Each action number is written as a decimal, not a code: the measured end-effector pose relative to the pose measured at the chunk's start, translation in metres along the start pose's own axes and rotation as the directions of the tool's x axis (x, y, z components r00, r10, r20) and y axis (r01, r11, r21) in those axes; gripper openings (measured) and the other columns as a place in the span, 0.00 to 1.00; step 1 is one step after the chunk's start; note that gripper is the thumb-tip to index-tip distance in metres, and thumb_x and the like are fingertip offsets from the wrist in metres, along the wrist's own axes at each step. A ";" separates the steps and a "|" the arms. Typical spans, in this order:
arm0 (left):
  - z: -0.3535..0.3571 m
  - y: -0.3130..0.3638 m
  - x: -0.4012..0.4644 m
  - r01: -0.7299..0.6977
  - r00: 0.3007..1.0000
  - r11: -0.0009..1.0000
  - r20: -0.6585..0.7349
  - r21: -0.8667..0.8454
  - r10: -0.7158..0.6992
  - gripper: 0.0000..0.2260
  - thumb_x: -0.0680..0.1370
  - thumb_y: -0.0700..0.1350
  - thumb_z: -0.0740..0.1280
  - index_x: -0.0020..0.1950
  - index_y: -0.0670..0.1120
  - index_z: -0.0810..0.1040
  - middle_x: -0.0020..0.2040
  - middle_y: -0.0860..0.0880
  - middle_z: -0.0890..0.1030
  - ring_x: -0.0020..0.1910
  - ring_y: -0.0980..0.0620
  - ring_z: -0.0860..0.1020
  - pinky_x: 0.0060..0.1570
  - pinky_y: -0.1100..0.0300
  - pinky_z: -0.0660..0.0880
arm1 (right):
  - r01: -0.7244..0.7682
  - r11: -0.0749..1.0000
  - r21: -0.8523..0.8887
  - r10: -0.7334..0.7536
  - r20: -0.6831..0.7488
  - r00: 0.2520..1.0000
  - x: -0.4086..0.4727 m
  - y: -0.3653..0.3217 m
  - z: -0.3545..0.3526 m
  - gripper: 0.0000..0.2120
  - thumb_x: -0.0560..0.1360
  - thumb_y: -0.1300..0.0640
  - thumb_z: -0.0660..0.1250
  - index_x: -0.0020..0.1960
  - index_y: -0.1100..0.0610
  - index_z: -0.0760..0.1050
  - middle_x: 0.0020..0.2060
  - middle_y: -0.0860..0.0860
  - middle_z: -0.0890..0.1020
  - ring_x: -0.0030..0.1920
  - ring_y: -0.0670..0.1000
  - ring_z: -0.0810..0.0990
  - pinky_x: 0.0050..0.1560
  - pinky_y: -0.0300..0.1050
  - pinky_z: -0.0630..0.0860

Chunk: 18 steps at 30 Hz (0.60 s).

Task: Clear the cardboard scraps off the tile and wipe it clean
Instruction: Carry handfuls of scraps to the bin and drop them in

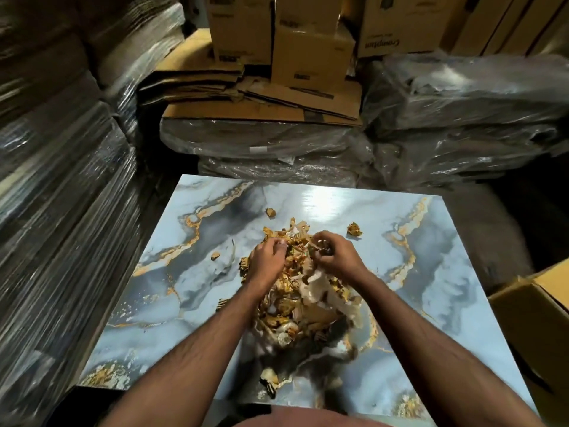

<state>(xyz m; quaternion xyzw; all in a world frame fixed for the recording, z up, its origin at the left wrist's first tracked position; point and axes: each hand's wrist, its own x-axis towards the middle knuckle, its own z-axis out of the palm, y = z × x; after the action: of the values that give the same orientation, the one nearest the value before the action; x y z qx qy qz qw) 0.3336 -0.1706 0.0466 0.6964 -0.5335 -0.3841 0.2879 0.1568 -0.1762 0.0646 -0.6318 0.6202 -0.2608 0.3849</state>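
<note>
Fingers (323, 241) of both hands clutch the cardboard scraps (295, 291) mid-tile (462, 272); bare margins reach every edge.

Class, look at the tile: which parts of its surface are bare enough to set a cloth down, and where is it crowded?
Bare: the tile's right side, between the scrap pile and the open box, and its far edge by the glare. The near-left corner is bare too. Crowded: the middle, where the left hand and right hand gather scraps; strays lie just beyond.

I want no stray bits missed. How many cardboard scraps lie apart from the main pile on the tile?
3: one beyond the pile, one to its far right, one left of the left hand. Others may hide under the arms.
</note>
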 end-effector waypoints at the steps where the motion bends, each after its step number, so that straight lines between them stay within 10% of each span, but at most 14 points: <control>1: 0.001 0.006 -0.001 0.023 1.000 1.000 0.003 -0.010 -0.023 0.19 0.84 0.55 0.54 0.70 0.50 0.71 0.68 0.42 0.72 0.60 0.48 0.73 0.59 0.55 0.71 | 0.011 0.995 0.099 -0.008 -0.030 1.000 0.001 -0.003 -0.006 0.13 0.74 0.65 0.70 0.56 0.53 0.78 0.48 0.53 0.83 0.44 0.51 0.84 0.36 0.42 0.80; 6: 0.017 0.032 -0.019 0.045 0.997 0.986 -0.060 -0.163 -0.056 0.28 0.82 0.63 0.45 0.75 0.51 0.65 0.77 0.47 0.62 0.77 0.48 0.55 0.74 0.49 0.50 | -0.019 0.882 0.470 0.101 -0.151 0.983 0.011 -0.017 -0.029 0.09 0.76 0.64 0.67 0.53 0.54 0.77 0.46 0.59 0.83 0.41 0.56 0.82 0.34 0.48 0.78; 11: 0.036 0.075 -0.045 -0.099 0.952 0.864 -0.299 -0.494 -0.062 0.32 0.76 0.68 0.49 0.70 0.48 0.70 0.65 0.49 0.74 0.54 0.56 0.73 0.48 0.63 0.66 | 0.004 0.593 0.805 0.386 -0.289 0.876 0.022 -0.041 -0.035 0.09 0.78 0.61 0.65 0.57 0.53 0.74 0.46 0.55 0.81 0.39 0.52 0.80 0.33 0.44 0.79; 14: 0.044 0.107 -0.052 0.048 0.981 0.754 -0.111 -0.655 -0.159 0.31 0.79 0.68 0.49 0.72 0.48 0.68 0.63 0.53 0.71 0.58 0.55 0.72 0.54 0.61 0.70 | 0.072 0.621 0.781 0.419 -0.407 0.812 0.019 -0.058 -0.021 0.09 0.78 0.59 0.64 0.55 0.48 0.71 0.45 0.52 0.81 0.40 0.52 0.81 0.38 0.50 0.82; 18: 0.033 0.130 -0.043 0.346 0.917 0.312 0.248 -0.885 -0.312 0.34 0.77 0.71 0.50 0.59 0.45 0.80 0.53 0.43 0.82 0.51 0.45 0.80 0.48 0.53 0.79 | 0.201 0.836 0.510 0.163 -0.582 0.797 0.005 -0.066 -0.009 0.10 0.75 0.54 0.64 0.55 0.45 0.70 0.50 0.51 0.78 0.48 0.50 0.79 0.51 0.52 0.79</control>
<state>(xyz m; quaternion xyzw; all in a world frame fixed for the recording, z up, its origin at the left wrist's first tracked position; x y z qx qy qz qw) 0.2323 -0.1638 0.1443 0.5082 -0.0836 -0.6737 0.5300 0.1885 -0.1871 0.1228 -0.3843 0.6018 -0.6184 0.3282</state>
